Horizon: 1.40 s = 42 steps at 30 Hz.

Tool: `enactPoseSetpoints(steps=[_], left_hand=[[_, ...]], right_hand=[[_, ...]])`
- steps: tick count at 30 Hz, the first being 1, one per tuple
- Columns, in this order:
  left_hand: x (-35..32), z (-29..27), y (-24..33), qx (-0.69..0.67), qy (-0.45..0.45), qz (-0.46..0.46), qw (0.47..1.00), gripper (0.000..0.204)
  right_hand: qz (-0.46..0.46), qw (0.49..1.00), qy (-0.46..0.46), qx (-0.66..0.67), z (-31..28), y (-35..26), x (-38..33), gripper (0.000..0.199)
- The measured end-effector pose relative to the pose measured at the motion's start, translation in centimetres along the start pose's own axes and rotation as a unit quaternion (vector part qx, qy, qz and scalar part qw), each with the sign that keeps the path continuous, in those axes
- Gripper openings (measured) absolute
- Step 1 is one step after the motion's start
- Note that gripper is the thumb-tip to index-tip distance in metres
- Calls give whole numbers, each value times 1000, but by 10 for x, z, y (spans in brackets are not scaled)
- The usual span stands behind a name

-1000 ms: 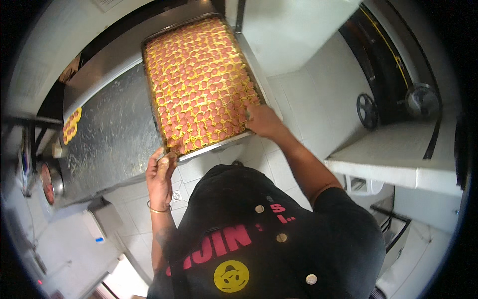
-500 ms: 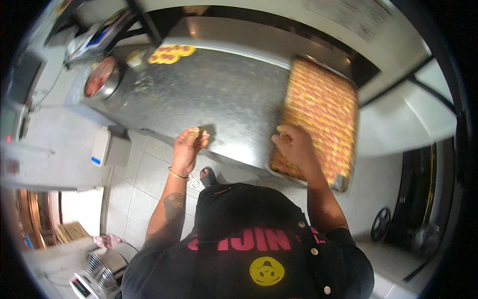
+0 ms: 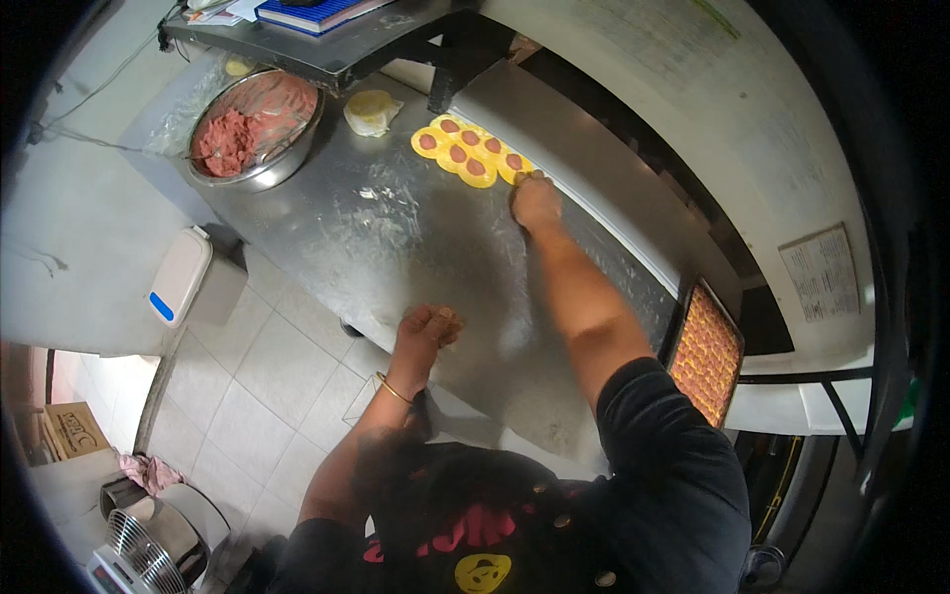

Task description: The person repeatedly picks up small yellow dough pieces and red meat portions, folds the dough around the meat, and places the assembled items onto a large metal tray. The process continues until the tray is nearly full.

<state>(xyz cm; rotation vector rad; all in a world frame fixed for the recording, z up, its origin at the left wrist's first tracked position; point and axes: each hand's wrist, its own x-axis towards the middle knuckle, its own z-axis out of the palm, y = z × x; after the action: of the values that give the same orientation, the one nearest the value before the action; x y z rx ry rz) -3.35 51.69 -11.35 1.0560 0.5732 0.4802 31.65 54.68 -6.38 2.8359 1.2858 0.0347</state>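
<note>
The right hand (image 3: 537, 201) is touching the near end of a patch of yellow dough rounds (image 3: 473, 150) — overlapping discs, each visible one carrying a dab of pink filling — which is lying by the far edge of the metal table (image 3: 396, 238). Its fingers are bunching close together at the edge of the last round, hiding part of it, so whether they are clamping the dough cannot be told. The left hand (image 3: 429, 327) is hanging well apart from the rounds, over the table's near edge, fingers curling in toward the thumb; whether the tips are meeting or pinching anything cannot be made out. A gold bracelet (image 3: 394, 388) is circling that wrist. To the left of the rounds, a small yellow stack (image 3: 371, 111) is sitting on the table, and just beyond it a steel bowl (image 3: 269, 179) is holding pink minced filling (image 3: 228, 141). At the table's right end, a dark-rimmed tray (image 3: 679, 332) is holding close rows of pink-and-yellow pieces (image 3: 706, 351). A blue notebook (image 3: 312, 12) is lying on the shelf (image 3: 416, 30) above.
</note>
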Motion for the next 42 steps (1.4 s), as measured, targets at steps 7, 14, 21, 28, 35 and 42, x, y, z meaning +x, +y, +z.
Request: enactPoseSetpoints(steps=[7,14,21,28,35,42], left_hand=[[42,14,24,165,-85,46,982,30],[53,34,12,277,-149,107,943,38],[-18,80,48,-158,-140,-45,976,32],[-100,166,75,-247,-80,-9,966,31],[-183,206,45,-76,-41,138,987,18],[-257,213,61,-118,-42,111,986,18]], right_hand=[[-167,967,153,-120,25,5,-39,21],[-167,974,113,105,-25,-45,-229,19],[51,858,212,465,-36,-9,-346,20],[64,684,127,716,-74,3,-386,35],[34,639,171,749,-92,36,-447,27],[-40,541,140,828,-109,45,-520,25]])
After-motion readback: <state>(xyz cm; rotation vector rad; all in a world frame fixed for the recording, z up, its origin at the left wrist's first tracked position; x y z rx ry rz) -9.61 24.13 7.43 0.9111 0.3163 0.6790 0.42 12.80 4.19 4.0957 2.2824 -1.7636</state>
